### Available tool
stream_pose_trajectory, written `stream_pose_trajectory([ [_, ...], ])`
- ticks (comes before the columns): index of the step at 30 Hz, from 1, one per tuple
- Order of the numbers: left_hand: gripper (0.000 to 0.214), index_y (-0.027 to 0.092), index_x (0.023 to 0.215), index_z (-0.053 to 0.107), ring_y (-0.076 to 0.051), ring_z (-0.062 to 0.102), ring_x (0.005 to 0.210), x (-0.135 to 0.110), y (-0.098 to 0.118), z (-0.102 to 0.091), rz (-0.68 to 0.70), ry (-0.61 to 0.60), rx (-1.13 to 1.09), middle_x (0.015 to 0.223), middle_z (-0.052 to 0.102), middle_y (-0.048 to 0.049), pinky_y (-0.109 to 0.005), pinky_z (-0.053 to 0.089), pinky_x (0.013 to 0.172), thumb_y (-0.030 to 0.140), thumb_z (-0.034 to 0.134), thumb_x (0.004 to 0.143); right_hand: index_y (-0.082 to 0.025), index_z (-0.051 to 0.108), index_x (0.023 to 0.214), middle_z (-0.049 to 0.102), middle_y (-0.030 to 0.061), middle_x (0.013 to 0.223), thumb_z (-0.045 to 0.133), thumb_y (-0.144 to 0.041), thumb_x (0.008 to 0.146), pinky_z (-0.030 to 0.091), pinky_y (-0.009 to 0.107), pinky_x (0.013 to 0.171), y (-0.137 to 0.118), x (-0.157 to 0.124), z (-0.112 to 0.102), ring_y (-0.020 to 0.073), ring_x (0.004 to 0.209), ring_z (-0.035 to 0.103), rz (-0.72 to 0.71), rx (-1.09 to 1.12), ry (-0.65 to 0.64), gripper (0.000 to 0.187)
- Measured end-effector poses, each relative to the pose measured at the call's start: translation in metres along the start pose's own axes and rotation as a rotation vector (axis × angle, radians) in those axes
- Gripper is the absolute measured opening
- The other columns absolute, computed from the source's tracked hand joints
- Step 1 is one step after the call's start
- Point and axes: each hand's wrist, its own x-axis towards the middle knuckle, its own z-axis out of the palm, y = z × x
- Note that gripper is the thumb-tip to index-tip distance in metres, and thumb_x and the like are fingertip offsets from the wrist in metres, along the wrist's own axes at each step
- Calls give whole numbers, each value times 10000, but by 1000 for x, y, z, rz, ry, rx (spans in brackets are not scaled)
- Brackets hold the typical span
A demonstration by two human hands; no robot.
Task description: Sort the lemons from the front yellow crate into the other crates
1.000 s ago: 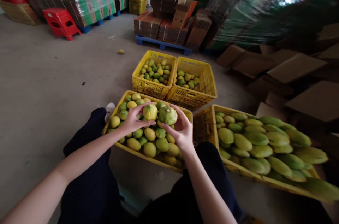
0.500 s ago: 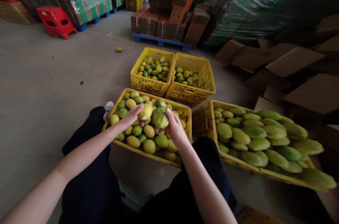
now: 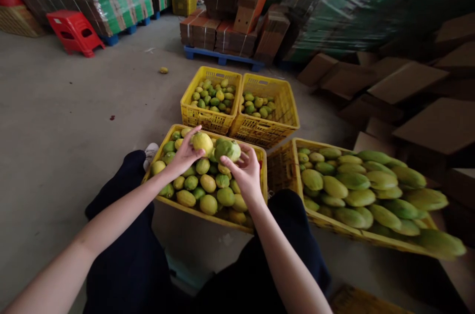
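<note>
My left hand (image 3: 184,156) grips a yellow fruit (image 3: 202,142) from below. My right hand (image 3: 246,171) holds a larger green fruit (image 3: 227,149) in its fingertips. Both fruits are lifted just above a yellow crate (image 3: 260,155) full of yellow and green fruit, which stands on the floor between my knees. The two held fruits sit side by side, almost touching.
Two more yellow crates (image 3: 193,115) (image 3: 287,121) with smaller fruit stand behind. A crate of long green mangoes (image 3: 356,190) lies at right. Flat cardboard boxes (image 3: 408,83), a pallet of bundled cartons (image 3: 222,31) and a red stool (image 3: 74,31) ring the concrete floor.
Both hands dipped toward the crate with their fruits, then rose again. The fruits now sit higher and a little farther from me.
</note>
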Motion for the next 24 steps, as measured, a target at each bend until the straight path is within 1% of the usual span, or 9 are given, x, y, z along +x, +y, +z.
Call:
stream_pose_trajectory([
  [2,897,300,1437,392,-270,680,1070,1,0,-2,48,5,30,1156,660,-84,-415,580,918,676,779,720,-257,663,1020,760,-2,999,971,-202,511,627,274,780,-2,-2,1,168,880,718,-160,-75,45,597],
  [4,857,296,1356,423,-263,681,1082,2,-1,-4,54,-13,49,1152,652,-79,-407,573,924,650,822,685,-275,694,1057,743,7,1087,954,-150,524,606,311,901,-3,-4,1,182,985,691,-255,-118,48,606],
  [9,713,277,1234,520,-266,639,1163,2,1,-5,116,-39,122,1249,618,-90,-387,565,926,579,856,683,-272,736,1087,708,51,1188,930,-122,563,541,409,1062,-3,-10,0,250,1169,643,-310,-157,39,578],
  [11,684,282,1232,550,-256,640,1144,2,3,-6,117,-50,102,1313,586,-89,-378,580,896,546,865,686,-274,758,1043,675,64,1219,929,-110,550,535,417,1077,-4,-10,-1,269,1231,603,-341,-163,53,548],
  [13,672,287,1245,569,-242,656,1107,2,5,-8,94,-67,53,1362,562,-86,-376,591,884,509,874,689,-289,769,1029,648,56,1220,935,-112,539,550,393,1051,-4,-8,-2,260,1219,596,-347,-182,61,547],
  [16,719,288,1321,547,-227,686,1062,5,6,-11,53,-55,-30,1338,600,-84,-390,584,924,468,873,706,-298,747,1072,668,16,1160,948,-149,544,587,343,947,-3,-4,-2,201,1045,663,-232,-133,29,584],
  [19,723,265,1336,527,-231,698,1069,9,2,-15,25,3,-96,1179,693,-68,-399,564,967,466,859,726,-256,710,1049,717,-10,1042,952,-193,545,608,309,817,-1,0,-2,155,851,706,-81,36,7,562],
  [22,619,219,1217,587,-253,706,1072,12,-1,-17,-56,-9,-166,1055,742,-67,-413,560,980,485,853,725,-214,709,979,744,-6,921,926,-288,609,617,308,753,2,4,-3,169,796,721,56,157,-26,436],
  [24,558,195,1191,617,-273,722,1032,11,-2,-16,-126,-43,-205,1031,753,-84,-436,581,946,499,815,767,-206,720,946,754,9,886,891,-369,657,628,325,731,3,6,-3,196,807,730,149,199,-56,373],
])
